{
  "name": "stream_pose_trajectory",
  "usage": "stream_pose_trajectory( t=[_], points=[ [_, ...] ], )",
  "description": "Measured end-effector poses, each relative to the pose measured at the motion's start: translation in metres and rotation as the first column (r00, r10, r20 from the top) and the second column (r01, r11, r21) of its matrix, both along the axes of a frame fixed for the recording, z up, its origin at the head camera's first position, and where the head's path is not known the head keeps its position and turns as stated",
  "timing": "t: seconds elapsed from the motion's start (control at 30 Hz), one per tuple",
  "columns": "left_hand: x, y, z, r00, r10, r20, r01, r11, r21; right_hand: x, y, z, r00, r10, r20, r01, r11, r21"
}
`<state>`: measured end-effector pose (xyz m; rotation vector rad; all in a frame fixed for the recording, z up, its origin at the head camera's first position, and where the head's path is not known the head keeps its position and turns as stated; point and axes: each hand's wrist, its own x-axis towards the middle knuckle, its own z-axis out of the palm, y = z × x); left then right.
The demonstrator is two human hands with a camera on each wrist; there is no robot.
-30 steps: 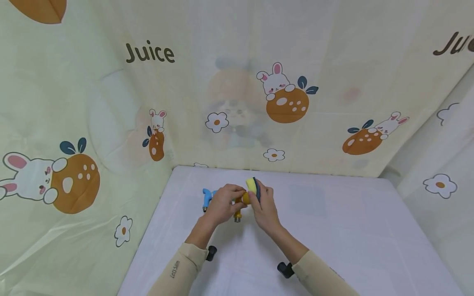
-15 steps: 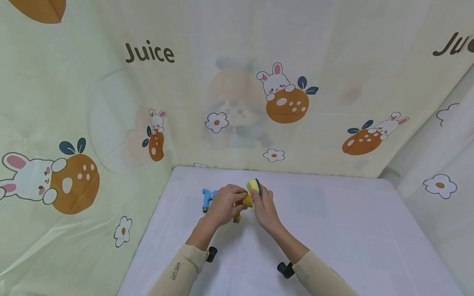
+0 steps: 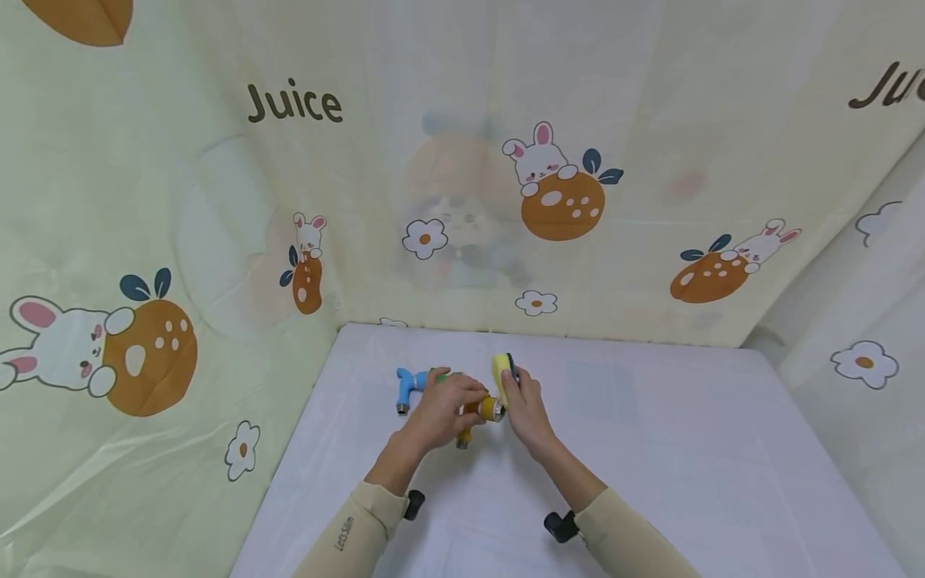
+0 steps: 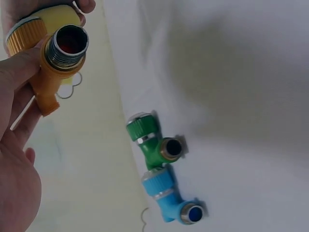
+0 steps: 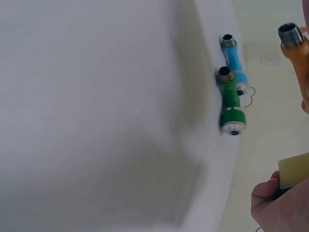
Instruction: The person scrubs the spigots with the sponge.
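Note:
My left hand (image 3: 442,411) grips an orange-yellow plastic tap (image 4: 48,79) by its body, above the table. The tap's threaded metal outlet and ribbed knob show in the left wrist view. In my right hand (image 3: 530,413) is a yellow sponge (image 3: 500,374) with a dark scouring side, pinched between thumb and fingers. It is held close beside the tap's knob end; whether they touch I cannot tell. Behind my left hand a green tap (image 4: 153,149) and a light blue tap (image 4: 166,194) lie close together, the green one partly hidden in the head view.
A white cloth (image 3: 650,449) covers the table. Cream curtains (image 3: 448,273) printed with rabbits and oranges hang behind and at both sides. The two lying taps are near the table's back left corner. Black wrist mounts (image 3: 560,527) sit at both cuffs.
The sponge has come off the front of the tap's knob and stands more upright to its right. The tap has turned so its silver knob end shows, and sits slightly lower.

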<state>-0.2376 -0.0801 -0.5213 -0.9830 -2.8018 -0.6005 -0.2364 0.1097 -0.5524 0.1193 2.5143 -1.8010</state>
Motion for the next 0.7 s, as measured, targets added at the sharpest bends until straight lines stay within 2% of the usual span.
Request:
stream_pose_trajectory(
  t=[0.2, 0.4, 0.7],
  points=[
    [0.003, -0.003, -0.026, 0.995, 0.061, 0.072, -0.055, 0.995, -0.086, 0.001, 0.006, -0.01, 0.998, -0.032, 0.045, 0.03, 0.999, 0.045],
    [0.005, -0.009, -0.053, 0.991, 0.066, 0.119, -0.049, 0.989, -0.142, 0.003, 0.01, -0.014, 0.998, -0.022, 0.057, 0.018, 0.997, 0.072],
    [0.0, -0.012, -0.072, 0.974, 0.138, 0.18, -0.108, 0.98, -0.168, 0.003, 0.007, -0.015, 1.0, -0.001, 0.027, -0.002, 0.995, 0.104]
  ],
)
